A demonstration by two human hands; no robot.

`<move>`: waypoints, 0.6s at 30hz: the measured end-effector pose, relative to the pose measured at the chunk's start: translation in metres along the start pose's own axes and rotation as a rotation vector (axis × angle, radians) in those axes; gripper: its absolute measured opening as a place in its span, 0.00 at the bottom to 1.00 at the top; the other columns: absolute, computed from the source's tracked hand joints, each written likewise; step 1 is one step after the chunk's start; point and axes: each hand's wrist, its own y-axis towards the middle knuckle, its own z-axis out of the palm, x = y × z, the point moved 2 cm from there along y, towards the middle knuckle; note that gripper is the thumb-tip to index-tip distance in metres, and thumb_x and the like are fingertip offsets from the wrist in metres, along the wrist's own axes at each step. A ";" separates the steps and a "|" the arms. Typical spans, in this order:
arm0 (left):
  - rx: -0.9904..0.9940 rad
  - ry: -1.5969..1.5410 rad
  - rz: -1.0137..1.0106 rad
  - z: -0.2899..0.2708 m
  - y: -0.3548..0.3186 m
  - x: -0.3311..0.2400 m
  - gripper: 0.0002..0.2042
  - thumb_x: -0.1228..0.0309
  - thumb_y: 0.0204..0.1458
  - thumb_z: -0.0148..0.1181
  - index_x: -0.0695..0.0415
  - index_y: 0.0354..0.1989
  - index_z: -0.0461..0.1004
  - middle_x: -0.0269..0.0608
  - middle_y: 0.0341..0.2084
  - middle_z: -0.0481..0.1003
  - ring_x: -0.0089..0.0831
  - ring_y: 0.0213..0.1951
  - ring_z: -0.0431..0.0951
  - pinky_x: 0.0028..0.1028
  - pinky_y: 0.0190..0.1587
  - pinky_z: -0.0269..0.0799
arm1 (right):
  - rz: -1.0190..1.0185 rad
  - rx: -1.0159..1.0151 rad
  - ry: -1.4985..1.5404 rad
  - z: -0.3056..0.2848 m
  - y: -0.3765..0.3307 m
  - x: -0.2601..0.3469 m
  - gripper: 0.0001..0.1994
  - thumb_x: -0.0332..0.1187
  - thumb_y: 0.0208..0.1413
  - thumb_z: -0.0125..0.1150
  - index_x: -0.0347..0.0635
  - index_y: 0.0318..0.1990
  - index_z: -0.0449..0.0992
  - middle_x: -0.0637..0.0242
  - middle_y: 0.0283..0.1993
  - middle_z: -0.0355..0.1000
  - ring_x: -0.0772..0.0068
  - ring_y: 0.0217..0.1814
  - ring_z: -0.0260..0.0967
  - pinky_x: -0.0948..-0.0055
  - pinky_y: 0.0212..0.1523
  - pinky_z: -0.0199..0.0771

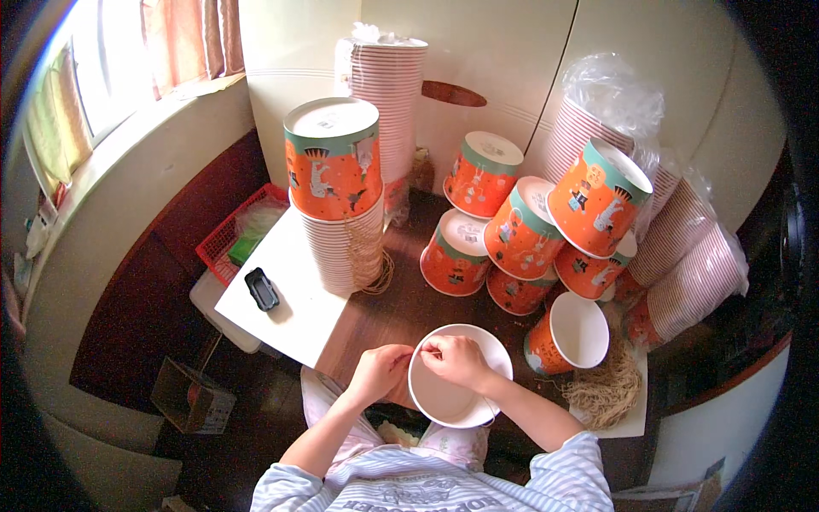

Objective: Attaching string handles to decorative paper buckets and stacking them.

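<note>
A round paper bucket (pixel 452 401) with a white inside rests at my lap, its mouth facing up. At the left part of its rim, my left hand (pixel 380 372) is closed in a pinch from outside. Over the mouth reaches my right hand (pixel 458 359), its fingers closed at the same spot of the rim, from inside. Both sets of fingertips nearly meet there; what lies between them is too small to make out. A thin pale cord (pixel 490 421) shows at the bucket's lower right edge.
Orange and green printed buckets (pixel 520 224) stand upside down in a pile ahead. One bucket (pixel 579 331) lies tilted beside a bundle of beige cords (pixel 604 388). At left rise a tall bucket stack (pixel 341 247) and a black phone-like object (pixel 261 290) on a white board (pixel 294 328).
</note>
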 end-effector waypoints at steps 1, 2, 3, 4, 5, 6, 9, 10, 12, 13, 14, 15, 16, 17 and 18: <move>0.007 0.036 0.009 -0.001 0.001 -0.001 0.08 0.76 0.44 0.53 0.60 0.34 0.73 0.47 0.27 0.74 0.39 0.30 0.75 0.29 0.32 0.71 | -0.002 0.006 -0.007 0.001 0.000 -0.002 0.08 0.37 0.44 0.53 0.46 0.28 0.75 0.61 0.22 0.71 0.60 0.26 0.70 0.63 0.29 0.69; 0.013 0.073 0.017 -0.001 0.001 -0.002 0.07 0.76 0.43 0.53 0.60 0.32 0.73 0.47 0.27 0.73 0.40 0.30 0.75 0.29 0.32 0.71 | -0.004 0.011 -0.014 0.001 0.000 -0.002 0.08 0.37 0.44 0.53 0.46 0.28 0.75 0.61 0.23 0.72 0.60 0.26 0.71 0.63 0.29 0.69; 0.012 0.073 0.018 -0.001 0.001 -0.001 0.07 0.76 0.43 0.53 0.60 0.32 0.73 0.47 0.27 0.73 0.40 0.30 0.75 0.29 0.32 0.71 | -0.005 0.011 -0.015 0.001 0.000 -0.002 0.08 0.37 0.44 0.53 0.46 0.28 0.75 0.61 0.23 0.72 0.60 0.26 0.71 0.63 0.29 0.69; 0.009 0.077 0.032 -0.002 0.001 -0.001 0.06 0.76 0.42 0.54 0.60 0.31 0.72 0.47 0.26 0.73 0.40 0.30 0.75 0.29 0.32 0.71 | 0.002 0.037 -0.012 0.001 0.001 -0.001 0.08 0.37 0.44 0.53 0.46 0.29 0.75 0.61 0.24 0.72 0.60 0.27 0.71 0.62 0.30 0.69; 0.007 0.081 0.047 -0.002 0.001 -0.001 0.06 0.76 0.41 0.54 0.60 0.29 0.72 0.47 0.25 0.73 0.40 0.30 0.75 0.29 0.32 0.71 | 0.009 0.062 -0.008 0.000 0.001 0.000 0.08 0.37 0.44 0.53 0.46 0.29 0.75 0.61 0.25 0.72 0.60 0.28 0.71 0.62 0.31 0.69; 0.004 0.082 0.047 -0.003 0.000 -0.001 0.06 0.76 0.41 0.54 0.60 0.29 0.72 0.47 0.25 0.73 0.40 0.30 0.75 0.29 0.32 0.71 | 0.006 0.063 -0.009 -0.001 0.002 0.001 0.08 0.37 0.44 0.53 0.46 0.29 0.75 0.61 0.25 0.72 0.60 0.28 0.71 0.62 0.31 0.69; 0.009 0.067 0.016 -0.004 -0.003 -0.001 0.06 0.76 0.41 0.55 0.60 0.29 0.72 0.47 0.24 0.73 0.37 0.28 0.76 0.28 0.31 0.71 | -0.079 0.152 -0.035 -0.007 0.007 0.002 0.09 0.37 0.43 0.53 0.45 0.30 0.73 0.60 0.28 0.72 0.59 0.31 0.70 0.62 0.33 0.69; 0.037 0.041 -0.043 -0.004 -0.004 -0.003 0.07 0.75 0.41 0.55 0.61 0.30 0.72 0.46 0.23 0.73 0.35 0.27 0.76 0.27 0.31 0.71 | -0.141 0.243 -0.052 -0.010 0.009 0.001 0.09 0.36 0.43 0.53 0.44 0.31 0.72 0.60 0.29 0.71 0.60 0.31 0.70 0.64 0.33 0.69; 0.074 -0.053 -0.082 0.000 -0.009 -0.001 0.07 0.76 0.41 0.56 0.61 0.30 0.72 0.45 0.22 0.73 0.29 0.26 0.75 0.25 0.30 0.71 | -0.207 0.335 -0.069 -0.016 0.013 0.000 0.10 0.35 0.43 0.53 0.42 0.32 0.71 0.60 0.30 0.70 0.61 0.31 0.70 0.66 0.32 0.69; 0.084 -0.120 -0.062 0.003 -0.011 -0.002 0.07 0.76 0.41 0.56 0.62 0.30 0.72 0.43 0.22 0.73 0.24 0.26 0.74 0.23 0.30 0.70 | -0.243 0.398 -0.103 -0.017 0.015 0.000 0.09 0.35 0.43 0.52 0.43 0.32 0.71 0.59 0.31 0.71 0.60 0.33 0.69 0.64 0.34 0.69; 0.112 -0.109 -0.024 0.004 -0.014 -0.005 0.07 0.77 0.41 0.55 0.63 0.31 0.71 0.42 0.22 0.73 0.22 0.27 0.73 0.22 0.31 0.70 | -0.279 0.461 -0.137 -0.018 0.016 -0.001 0.09 0.35 0.43 0.51 0.43 0.32 0.72 0.58 0.32 0.71 0.58 0.35 0.69 0.62 0.35 0.68; 0.111 -0.109 -0.024 0.005 -0.015 -0.005 0.07 0.77 0.41 0.55 0.63 0.31 0.71 0.42 0.22 0.73 0.22 0.27 0.73 0.22 0.31 0.70 | -0.337 0.417 -0.153 -0.020 0.014 -0.002 0.09 0.35 0.43 0.51 0.43 0.32 0.71 0.59 0.31 0.71 0.58 0.34 0.69 0.62 0.35 0.68; 0.110 -0.150 -0.050 0.006 -0.017 -0.003 0.07 0.78 0.41 0.54 0.63 0.31 0.71 0.40 0.23 0.73 0.21 0.27 0.72 0.21 0.30 0.69 | -0.338 0.417 -0.153 -0.022 0.013 0.000 0.09 0.35 0.43 0.51 0.43 0.32 0.71 0.59 0.31 0.71 0.58 0.34 0.69 0.62 0.35 0.68; 0.110 -0.191 -0.077 0.007 -0.020 -0.001 0.07 0.79 0.41 0.53 0.63 0.32 0.71 0.39 0.24 0.73 0.20 0.26 0.72 0.20 0.30 0.69 | -0.309 0.438 -0.181 -0.026 0.011 0.002 0.09 0.35 0.44 0.51 0.43 0.32 0.71 0.59 0.30 0.71 0.58 0.34 0.69 0.62 0.35 0.68; 0.124 -0.344 -0.126 0.008 -0.021 0.005 0.08 0.79 0.41 0.52 0.63 0.32 0.71 0.37 0.26 0.73 0.19 0.26 0.71 0.18 0.29 0.68 | -0.279 0.456 -0.209 -0.029 0.009 0.003 0.08 0.35 0.44 0.51 0.43 0.32 0.71 0.60 0.30 0.71 0.58 0.33 0.69 0.62 0.35 0.68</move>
